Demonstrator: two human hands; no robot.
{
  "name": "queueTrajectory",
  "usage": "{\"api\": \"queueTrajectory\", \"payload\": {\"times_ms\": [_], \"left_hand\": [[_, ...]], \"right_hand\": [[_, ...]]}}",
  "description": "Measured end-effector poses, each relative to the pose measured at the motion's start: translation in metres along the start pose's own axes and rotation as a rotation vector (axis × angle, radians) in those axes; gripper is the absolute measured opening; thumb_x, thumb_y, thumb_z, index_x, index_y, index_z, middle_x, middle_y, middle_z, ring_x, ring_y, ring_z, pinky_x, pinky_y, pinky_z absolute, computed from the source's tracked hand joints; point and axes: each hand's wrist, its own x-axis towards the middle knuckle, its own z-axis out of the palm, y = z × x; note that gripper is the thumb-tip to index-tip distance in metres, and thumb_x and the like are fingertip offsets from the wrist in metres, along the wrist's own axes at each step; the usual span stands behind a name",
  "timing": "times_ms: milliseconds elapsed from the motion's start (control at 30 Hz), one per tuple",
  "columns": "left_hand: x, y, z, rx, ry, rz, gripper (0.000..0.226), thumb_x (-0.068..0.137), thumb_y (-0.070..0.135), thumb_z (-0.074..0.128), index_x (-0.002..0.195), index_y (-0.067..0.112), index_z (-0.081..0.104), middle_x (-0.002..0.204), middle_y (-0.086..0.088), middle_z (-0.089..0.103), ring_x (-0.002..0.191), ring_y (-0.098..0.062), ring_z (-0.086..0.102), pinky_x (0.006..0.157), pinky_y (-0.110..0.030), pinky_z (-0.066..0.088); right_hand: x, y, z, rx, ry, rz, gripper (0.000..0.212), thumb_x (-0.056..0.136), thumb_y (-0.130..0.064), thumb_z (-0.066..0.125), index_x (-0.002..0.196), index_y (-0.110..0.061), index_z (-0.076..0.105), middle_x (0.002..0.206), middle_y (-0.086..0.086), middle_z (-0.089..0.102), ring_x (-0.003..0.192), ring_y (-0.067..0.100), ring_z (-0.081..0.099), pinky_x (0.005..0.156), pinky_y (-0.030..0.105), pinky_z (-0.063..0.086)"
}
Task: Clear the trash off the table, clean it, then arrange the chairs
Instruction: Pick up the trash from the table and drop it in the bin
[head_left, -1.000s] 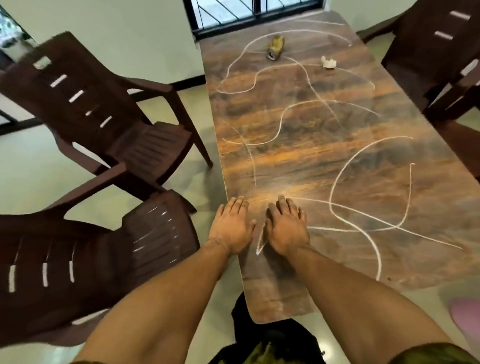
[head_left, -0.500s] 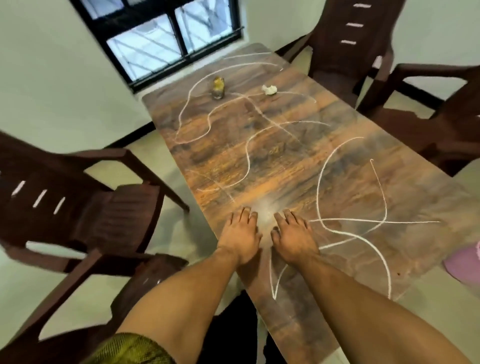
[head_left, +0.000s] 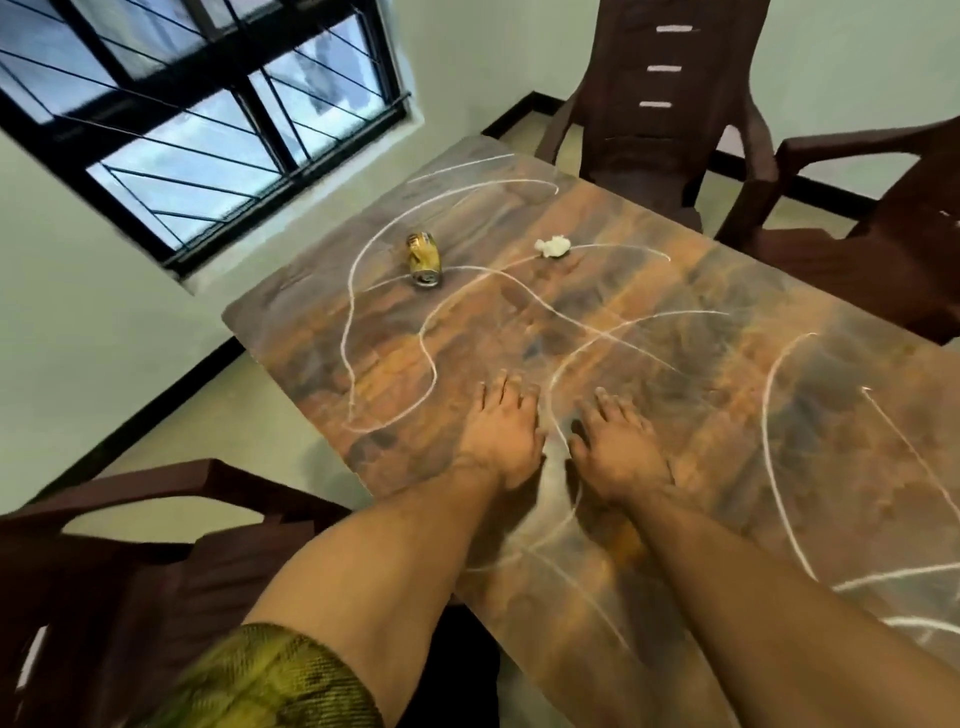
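Note:
A long wood-grain table (head_left: 779, 395) carries white chalk scribbles over its whole top. A crushed gold can (head_left: 423, 258) lies on its side near the far end. A crumpled white paper ball (head_left: 554, 246) sits to the right of the can. My left hand (head_left: 501, 434) and my right hand (head_left: 618, 447) lie flat on the tabletop, side by side, fingers spread and holding nothing. Both hands are well short of the can and the paper.
Dark brown plastic chairs stand around the table: one (head_left: 670, 104) at the far right corner, one (head_left: 883, 223) on the right side, one (head_left: 130, 545) at my near left. A barred window (head_left: 208, 114) is in the wall beyond the table's far end.
My view has swung and moved forward along the table, so the can and paper look closer. Both hands have slid forward over the tabletop, still flat and empty.

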Motion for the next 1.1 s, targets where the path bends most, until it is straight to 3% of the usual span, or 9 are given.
{"api": "queueTrajectory", "payload": {"times_ms": [200, 367, 500, 700, 800, 933, 1033, 1100], "left_hand": [[0.069, -0.121, -0.043, -0.039, -0.010, -0.073, 0.072, 0.103, 0.043, 0.038, 0.159, 0.009, 0.008, 0.168, -0.016, 0.005, 0.155, -0.033, 0.001, 0.125, -0.048, -0.001], [0.146, -0.184, -0.073, -0.087, 0.123, -0.111, 0.075, 0.098, 0.047, 0.047, 0.157, 0.010, 0.019, 0.165, -0.016, 0.015, 0.153, -0.034, 0.012, 0.124, -0.051, 0.013], [0.197, -0.208, -0.088, -0.155, 0.150, -0.213, 0.088, 0.089, 0.054, 0.059, 0.157, 0.014, 0.018, 0.165, -0.016, 0.011, 0.150, -0.041, 0.014, 0.122, -0.053, 0.019], [0.256, -0.227, -0.093, -0.131, 0.071, -0.159, 0.101, 0.079, 0.063, 0.066, 0.159, 0.029, 0.013, 0.167, -0.012, -0.004, 0.152, -0.043, 0.001, 0.120, -0.061, 0.008], [0.269, -0.238, -0.086, -0.133, 0.053, -0.158, 0.094, 0.075, 0.061, 0.071, 0.153, 0.027, 0.030, 0.167, -0.015, 0.000, 0.153, -0.041, 0.001, 0.122, -0.062, 0.006], [0.252, -0.250, -0.075, -0.192, 0.080, -0.102, 0.087, 0.073, 0.054, 0.074, 0.145, 0.019, 0.042, 0.164, -0.016, 0.008, 0.151, -0.040, 0.005, 0.123, -0.056, 0.016], [0.231, -0.253, -0.071, -0.209, -0.029, -0.065, 0.109, 0.069, 0.054, 0.081, 0.155, 0.021, 0.024, 0.166, -0.006, -0.008, 0.153, -0.035, -0.008, 0.121, -0.052, 0.020], [0.222, -0.256, -0.072, -0.184, -0.097, -0.046, 0.115, 0.070, 0.050, 0.082, 0.159, 0.025, 0.013, 0.166, -0.003, -0.014, 0.153, -0.033, -0.010, 0.122, -0.050, 0.019]], "right_hand": [[0.075, -0.072, 0.006, 0.013, -0.018, 0.021, 0.058, 0.100, -0.044, 0.037, 0.154, -0.025, 0.028, 0.164, 0.008, 0.018, 0.149, 0.029, 0.019, 0.120, 0.043, 0.017], [0.140, -0.087, -0.016, -0.012, 0.003, 0.066, 0.058, 0.101, -0.041, 0.038, 0.155, -0.026, 0.025, 0.166, 0.006, 0.013, 0.151, 0.028, 0.013, 0.120, 0.045, 0.015], [0.178, -0.090, -0.026, -0.041, 0.018, 0.073, 0.057, 0.102, -0.042, 0.036, 0.155, -0.024, 0.024, 0.166, 0.007, 0.013, 0.151, 0.029, 0.012, 0.121, 0.044, 0.015], [0.225, -0.090, -0.040, -0.094, 0.061, 0.070, 0.059, 0.103, -0.045, 0.034, 0.157, -0.028, 0.018, 0.167, 0.006, 0.005, 0.152, 0.031, 0.010, 0.121, 0.047, 0.013], [0.253, -0.083, -0.054, -0.065, 0.104, 0.103, 0.060, 0.102, -0.048, 0.031, 0.156, -0.031, 0.011, 0.167, 0.007, 0.003, 0.151, 0.034, 0.011, 0.121, 0.050, 0.014], [0.296, -0.075, -0.075, -0.028, 0.201, 0.233, 0.062, 0.102, -0.045, 0.035, 0.156, -0.032, 0.009, 0.166, 0.010, 0.002, 0.149, 0.040, 0.015, 0.120, 0.052, 0.019], [0.326, -0.076, -0.092, -0.034, 0.058, 0.286, 0.069, 0.099, -0.032, 0.047, 0.157, -0.032, 0.009, 0.166, 0.008, 0.003, 0.150, 0.042, 0.011, 0.119, 0.057, 0.024], [0.339, -0.077, -0.098, -0.058, -0.064, 0.261, 0.070, 0.098, -0.023, 0.051, 0.157, -0.029, 0.014, 0.165, 0.009, 0.010, 0.148, 0.041, 0.019, 0.117, 0.056, 0.028]]}}
